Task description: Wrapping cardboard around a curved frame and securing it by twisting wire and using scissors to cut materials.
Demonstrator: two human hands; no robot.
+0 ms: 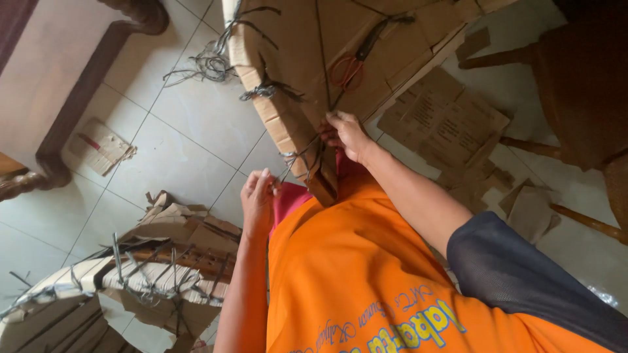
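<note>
On the cardboard bundle point(288, 72) — both hands' fingers point(337, 127) pinch dark twine point(302, 155).

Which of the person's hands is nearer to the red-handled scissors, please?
The right hand. It grips the string at the cardboard stack's edge just below the scissors; the left hand is lower, off the stack's left side.

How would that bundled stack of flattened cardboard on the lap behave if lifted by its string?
The cardboard bundle probably stays fairly stiff, being many flat layers tied together. Its free edge may sag, since it overhangs the floor. The thin string looks likely to dig into soft edges.
</note>
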